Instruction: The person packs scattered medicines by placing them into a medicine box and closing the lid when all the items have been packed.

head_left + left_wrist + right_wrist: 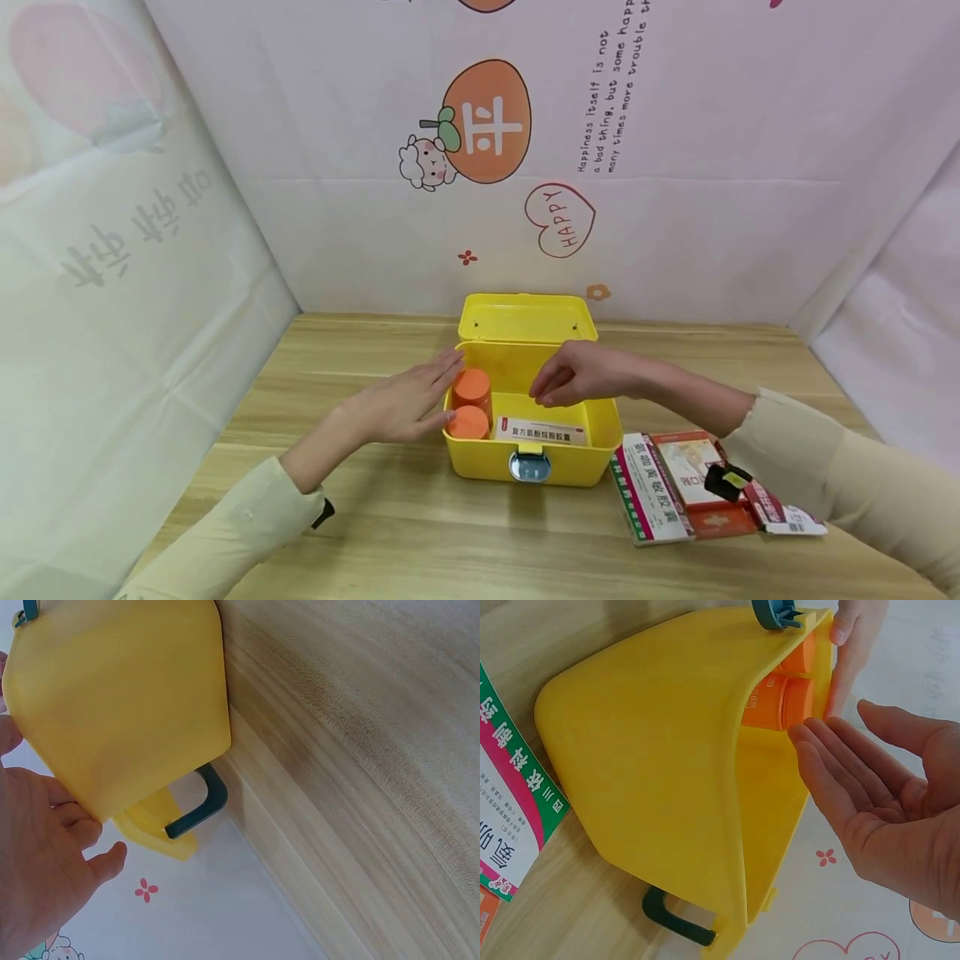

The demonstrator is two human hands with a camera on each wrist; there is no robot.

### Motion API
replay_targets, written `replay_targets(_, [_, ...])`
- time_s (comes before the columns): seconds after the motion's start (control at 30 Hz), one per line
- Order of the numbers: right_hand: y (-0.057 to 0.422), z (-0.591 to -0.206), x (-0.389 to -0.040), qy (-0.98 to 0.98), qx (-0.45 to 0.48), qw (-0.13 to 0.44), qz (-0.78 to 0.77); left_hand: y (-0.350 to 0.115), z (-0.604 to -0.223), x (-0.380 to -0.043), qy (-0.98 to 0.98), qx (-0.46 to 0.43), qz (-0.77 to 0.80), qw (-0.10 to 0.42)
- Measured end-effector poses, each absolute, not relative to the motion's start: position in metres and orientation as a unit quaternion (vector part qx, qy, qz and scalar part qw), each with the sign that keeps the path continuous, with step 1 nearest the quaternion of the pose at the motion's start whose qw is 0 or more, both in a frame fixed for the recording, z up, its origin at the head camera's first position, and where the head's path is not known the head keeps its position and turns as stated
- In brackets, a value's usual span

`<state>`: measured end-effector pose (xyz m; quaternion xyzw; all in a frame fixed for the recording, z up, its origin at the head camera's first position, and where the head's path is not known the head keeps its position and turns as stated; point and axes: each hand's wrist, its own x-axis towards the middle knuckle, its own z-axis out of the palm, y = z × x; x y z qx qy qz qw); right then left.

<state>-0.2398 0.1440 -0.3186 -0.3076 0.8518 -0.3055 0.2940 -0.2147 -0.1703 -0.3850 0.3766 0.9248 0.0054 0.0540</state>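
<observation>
A yellow lidded box [483,465] stands on the table with its lid [528,320] swung back. My left hand [401,404] rests against its left rim, fingers fairly straight; the left wrist view shows the fingers along the edge of the box's side. Over the box's opening hovers my right hand [588,373], fingers loosely bent; in the right wrist view nothing lies between thumb and fingers. Inside, two orange-capped bottles, a rear one [472,385] and a front one [468,423], stand at the left. A white medicine carton [542,431] lies along the front wall.
Right of the box lie a white, green and pink medicine packet [651,492], an orange-red packet [693,471] and a dark red and white carton [783,512], partly under the right sleeve. A printed cloth [360,233] hangs behind the wooden table [420,542].
</observation>
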Motion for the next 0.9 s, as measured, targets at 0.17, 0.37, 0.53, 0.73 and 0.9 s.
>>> replay_targets(0.17, [0.151, -0.317, -0.236, 0.851, -0.303, 0.287, -0.319, -0.172, -0.387, -0.214, 0.925, 0.376, 0.006, 0.054])
replay_targets(0.37, [0.159, -0.314, -0.231, 0.848, -0.299, 0.284, -0.334, -0.172, -0.388, -0.215, 0.925, 0.377, 0.006, 0.051])
replay_targets(0.53, [0.164, -0.312, -0.228, 0.846, -0.297, 0.283, -0.34, -0.172, -0.388, -0.216, 0.925, 0.377, 0.006, 0.054])
replay_targets(0.73, [0.171, -0.309, -0.224, 0.847, -0.295, 0.274, -0.347, -0.172, -0.388, -0.215, 0.926, 0.374, 0.008, 0.054])
replay_targets(0.9, [0.179, -0.305, -0.221, 0.849, -0.299, 0.261, -0.348, -0.172, -0.388, -0.216, 0.925, 0.377, 0.008, 0.052])
